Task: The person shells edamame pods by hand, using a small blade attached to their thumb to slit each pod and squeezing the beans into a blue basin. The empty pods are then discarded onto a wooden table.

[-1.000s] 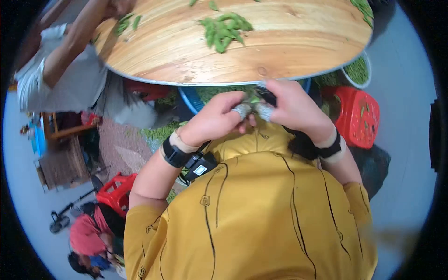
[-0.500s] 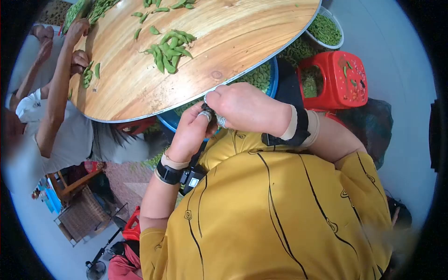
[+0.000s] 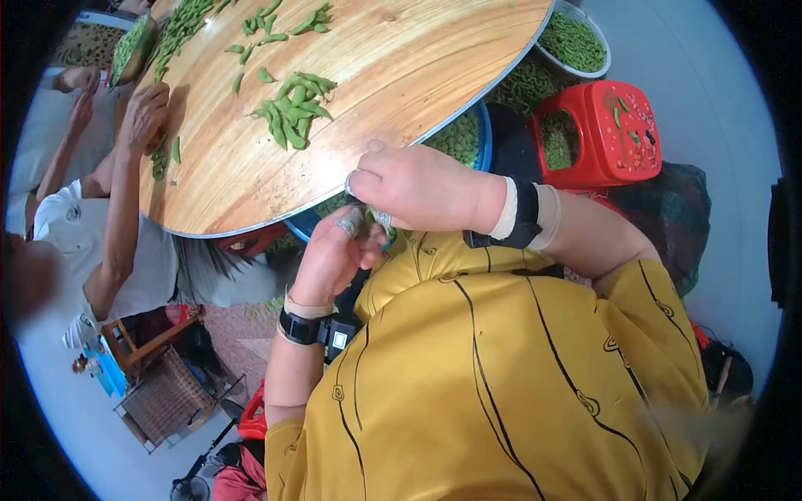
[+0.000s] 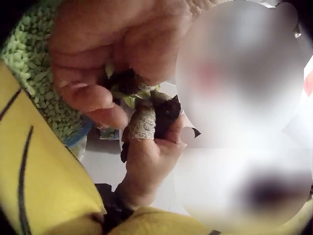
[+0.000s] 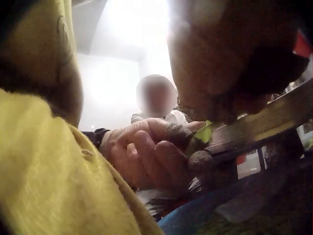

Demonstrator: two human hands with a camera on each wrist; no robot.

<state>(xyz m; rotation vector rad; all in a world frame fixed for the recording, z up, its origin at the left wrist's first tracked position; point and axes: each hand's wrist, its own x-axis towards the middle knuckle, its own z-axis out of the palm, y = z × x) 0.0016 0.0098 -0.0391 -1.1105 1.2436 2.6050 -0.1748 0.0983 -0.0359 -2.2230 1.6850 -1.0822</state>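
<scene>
My two hands meet just off the table's near edge, over a blue tub (image 3: 484,138) of shelled green beans. The left hand (image 3: 324,265), thumb wrapped in a pale covering, pinches a green pod (image 5: 201,136). Across from it the right hand (image 3: 430,188) has its fingers curled round the same spot, also with a wrapped digit. In the left wrist view green pod bits (image 4: 129,100) and something dark show between the fingertips; the dark thing cannot be identified. Several green pods (image 3: 292,108) lie in a heap on the wooden table (image 3: 401,75).
More pods (image 3: 180,29) lie at the table's far left, where another person's hand (image 3: 146,113) rests. A white bowl of beans (image 3: 576,42) and a red stool (image 3: 606,138) stand on the right. A wicker chair (image 3: 171,388) is at lower left.
The head view has turned, so the table and stool lie differently in it. Both hands have stayed together over the blue tub, and the other person's hand has moved nearer the pods.
</scene>
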